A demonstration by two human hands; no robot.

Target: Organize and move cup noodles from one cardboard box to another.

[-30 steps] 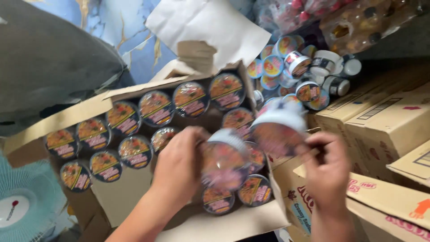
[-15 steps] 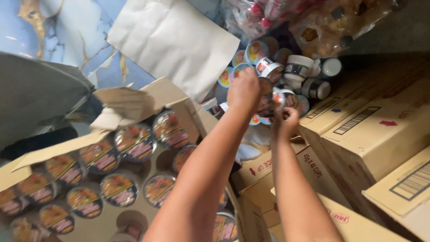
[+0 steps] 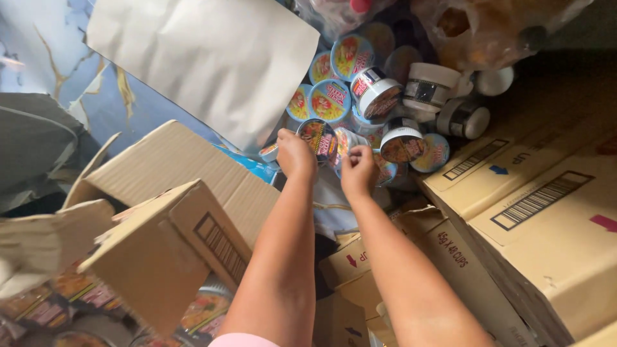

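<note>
Both our hands at the heap of instant noodle cups.

Our left hand [image 3: 295, 154] is closed round a dark-lidded noodle cup [image 3: 319, 136]; our right hand [image 3: 358, 171] has its fingers curled at a cup beside it, though we cannot tell if it grips. Beyond the grip lie blue-and-yellow lidded cups [image 3: 331, 99] and white-sided cups [image 3: 427, 87] tipped over. Right of the grip stand brown cartons [image 3: 546, 212] with barcode labels and arrows. Nearer us, left of the grip, is an open carton [image 3: 167, 244] holding more cups.
</note>
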